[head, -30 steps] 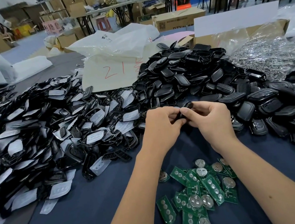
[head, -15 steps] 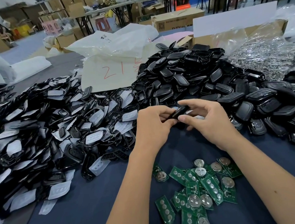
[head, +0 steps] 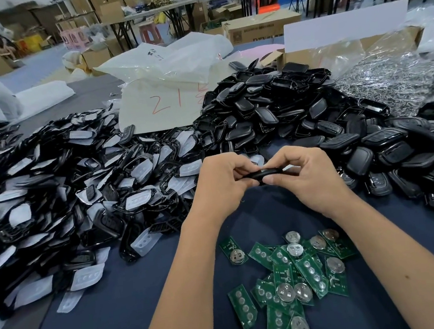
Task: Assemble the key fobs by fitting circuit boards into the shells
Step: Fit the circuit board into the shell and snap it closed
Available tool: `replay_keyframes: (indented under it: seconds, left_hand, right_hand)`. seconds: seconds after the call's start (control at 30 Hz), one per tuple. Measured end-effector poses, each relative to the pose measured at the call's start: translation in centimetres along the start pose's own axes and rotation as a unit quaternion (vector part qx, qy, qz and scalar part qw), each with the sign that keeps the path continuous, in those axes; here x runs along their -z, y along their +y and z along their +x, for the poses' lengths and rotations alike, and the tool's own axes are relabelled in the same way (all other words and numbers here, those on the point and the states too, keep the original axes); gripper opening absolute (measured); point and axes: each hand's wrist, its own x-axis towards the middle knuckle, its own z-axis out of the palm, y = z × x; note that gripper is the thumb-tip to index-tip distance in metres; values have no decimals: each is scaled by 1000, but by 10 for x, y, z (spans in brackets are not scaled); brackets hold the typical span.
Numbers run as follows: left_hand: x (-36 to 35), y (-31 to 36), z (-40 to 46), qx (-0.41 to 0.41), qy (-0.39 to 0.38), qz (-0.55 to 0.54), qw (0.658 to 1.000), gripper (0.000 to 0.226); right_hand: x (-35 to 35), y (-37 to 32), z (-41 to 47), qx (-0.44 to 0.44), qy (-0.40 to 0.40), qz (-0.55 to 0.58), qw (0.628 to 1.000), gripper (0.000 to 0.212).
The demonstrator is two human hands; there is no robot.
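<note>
Both hands hold one black key fob shell [head: 261, 174] edge-on above the blue cloth at the middle of the table. My left hand [head: 222, 184] grips its left end with curled fingers. My right hand [head: 310, 176] pinches its right end between thumb and fingers. Several green circuit boards [head: 288, 278] with round silver battery clips lie loose on the cloth just in front of my forearms. Whether a board sits inside the held shell is hidden.
A wide heap of black shell frames with white button pads [head: 60, 198] fills the left. A mound of black shell backs [head: 271, 104] rises behind my hands and spreads right. A bag of silver metal parts [head: 390, 85] and white plastic bags [head: 166, 59] lie at the back.
The shell has turned from tilted to lying level between my hands. Both hands stayed at the same spot, my right fingers shifting along the shell's right end.
</note>
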Motion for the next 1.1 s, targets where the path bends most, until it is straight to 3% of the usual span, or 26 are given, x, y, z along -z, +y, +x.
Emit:
replay_keyframes:
  seconds: [0.33, 0.47, 0.6, 0.7, 0.87, 0.97, 1.1]
  left_hand:
    - [-5, 6, -3, -55, 15, 48, 997, 50]
    - [-8, 7, -2, -13, 23, -43, 999, 47]
    - [-15, 11, 0, 52, 34, -176, 982, 28]
    - [-19, 11, 0, 106, 45, -316, 942, 20]
    - [-16, 9, 0, 168, 13, -436, 884, 30]
    - [-14, 8, 1, 178, -2, -449, 876, 23]
    - [-14, 8, 2, 177, -24, -446, 877, 33]
  right_hand:
    - [-4, -1, 1, 50, 1, -84, 995, 22]
    - [-2, -2, 1, -10, 46, 63, 997, 30]
    - [-2, 0, 4, -63, 72, 180, 979, 32]
    - [-6, 3, 4, -86, 59, 166, 981, 35]
    - [-5, 5, 5, -70, 61, 134, 987, 32]
    - [-6, 5, 5, -79, 44, 160, 983, 35]
    - [-7, 5, 6, -88, 36, 185, 978, 38]
